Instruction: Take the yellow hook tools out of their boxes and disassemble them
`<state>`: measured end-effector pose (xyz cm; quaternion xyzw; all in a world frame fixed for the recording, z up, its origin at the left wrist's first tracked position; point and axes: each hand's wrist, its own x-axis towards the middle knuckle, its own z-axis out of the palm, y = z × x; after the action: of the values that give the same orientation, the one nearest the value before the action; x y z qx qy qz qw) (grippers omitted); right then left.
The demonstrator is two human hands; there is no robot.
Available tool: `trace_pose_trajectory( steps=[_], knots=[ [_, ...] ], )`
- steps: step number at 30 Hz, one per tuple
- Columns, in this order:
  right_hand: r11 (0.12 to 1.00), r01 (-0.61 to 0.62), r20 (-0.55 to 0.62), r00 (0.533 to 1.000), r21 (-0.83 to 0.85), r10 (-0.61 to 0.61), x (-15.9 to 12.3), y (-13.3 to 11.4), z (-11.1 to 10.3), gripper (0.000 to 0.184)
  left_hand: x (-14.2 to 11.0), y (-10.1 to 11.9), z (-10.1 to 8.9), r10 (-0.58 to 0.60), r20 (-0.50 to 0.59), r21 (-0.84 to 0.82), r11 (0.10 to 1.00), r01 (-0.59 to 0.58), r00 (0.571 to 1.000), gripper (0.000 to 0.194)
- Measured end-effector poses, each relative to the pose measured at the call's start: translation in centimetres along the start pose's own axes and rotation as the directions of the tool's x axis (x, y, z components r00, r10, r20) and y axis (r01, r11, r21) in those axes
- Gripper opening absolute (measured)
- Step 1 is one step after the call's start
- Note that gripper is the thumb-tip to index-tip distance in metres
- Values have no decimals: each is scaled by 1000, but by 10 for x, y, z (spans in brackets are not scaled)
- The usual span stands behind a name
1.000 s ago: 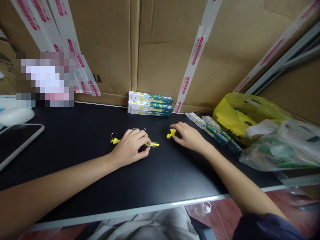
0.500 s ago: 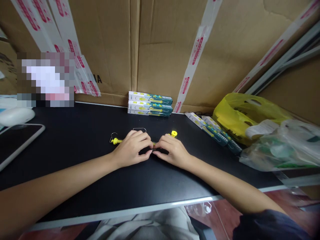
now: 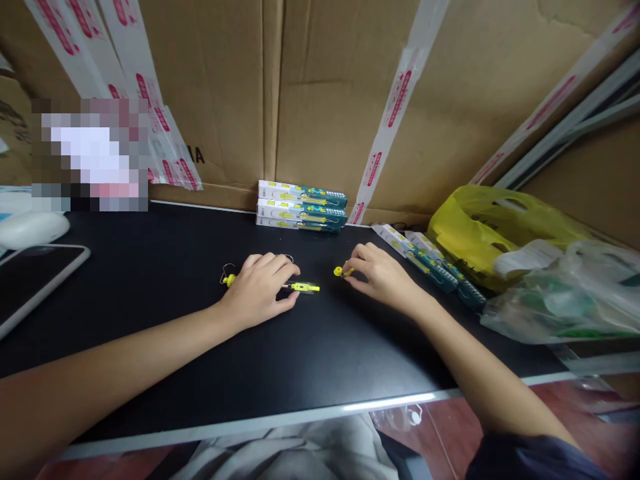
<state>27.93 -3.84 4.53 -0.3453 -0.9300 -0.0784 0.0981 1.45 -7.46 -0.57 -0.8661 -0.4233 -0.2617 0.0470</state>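
Observation:
My left hand [image 3: 257, 293] curls over a spring scale [image 3: 306, 288] lying on the black tabletop. Its narrow yellow end sticks out to the right between thumb and fingers, and a yellow cap [image 3: 229, 281] with a wire hook shows on the left; the palm hides the middle. Behind the fingers a bent wire [image 3: 287, 257] peeks out. To the right, apart from the scale, my right hand [image 3: 380, 275] has its thumb and fingers pinched at a small yellow cap [image 3: 339, 271]. Any further small piece in that pinch is too small to make out.
Printed spring scale boxes [image 3: 300, 207] are stacked at the back against cardboard. More boxes [image 3: 425, 260] lie at right beside a yellow plastic bag [image 3: 460, 213] and a clear bag [image 3: 565, 293]. A phone [image 3: 35, 280] and a white mouse [image 3: 35, 228] lie at left.
My hands were together at a small dark spring; my right hand has moved right and away to the yellow cap. The narrow yellow end by my left hand is now uncovered.

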Motion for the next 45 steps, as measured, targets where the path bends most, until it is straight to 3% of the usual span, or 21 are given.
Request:
trace_pose_trajectory(
  steps=[4, 10, 15, 20, 22, 26, 29, 32, 38, 45],
  knots=[
    [995, 36, 89, 996, -89, -28, -1, 4, 5, 11, -1, -2, -1, -5, 30, 57, 998, 3, 1000, 9],
    [990, 8, 84, 996, -138, 4, 0, 0, 8, 13, -1, -3, -1, -23, 57, 76, 997, 19, 998, 7],
    [999, -38, -6, 999, -17, 38, 0, 3, 11, 27, 0, -3, -1, -35, 79, 60, 998, 30, 996, 7],
    [990, -25, -14, 1000, 142, 27, 0, 11, 22, 39, 0, -3, -2, -51, 98, 55, 997, 46, 994, 6],
    [985, -31, -77, 996, 172, 44, 0, 9, 22, 40, 0, -3, -2, -44, 106, 49, 998, 39, 993, 5],
    [978, 41, -199, 980, 206, 1, -1, -15, 16, 39, -1, -4, -2, 105, 93, 19, 994, -107, 990, 12],
    [985, 110, -163, 983, 135, -88, -1, -37, 16, 41, -2, -5, 0, 230, 68, 7, 973, -231, 971, 19],
    [990, 126, -170, 979, 61, -115, 0, -49, 21, 32, -2, -6, 1, 269, 49, -17, 963, -269, 962, 23],
    [989, 65, -154, 987, 134, -44, 0, -35, 23, 27, -2, -9, 2, 121, 97, -142, 984, -106, 988, 26],
    [963, 51, -171, 985, 263, -6, -2, -17, 15, 24, 1, -15, 0, -38, 159, -233, 970, 75, 987, 25]
  ],
)
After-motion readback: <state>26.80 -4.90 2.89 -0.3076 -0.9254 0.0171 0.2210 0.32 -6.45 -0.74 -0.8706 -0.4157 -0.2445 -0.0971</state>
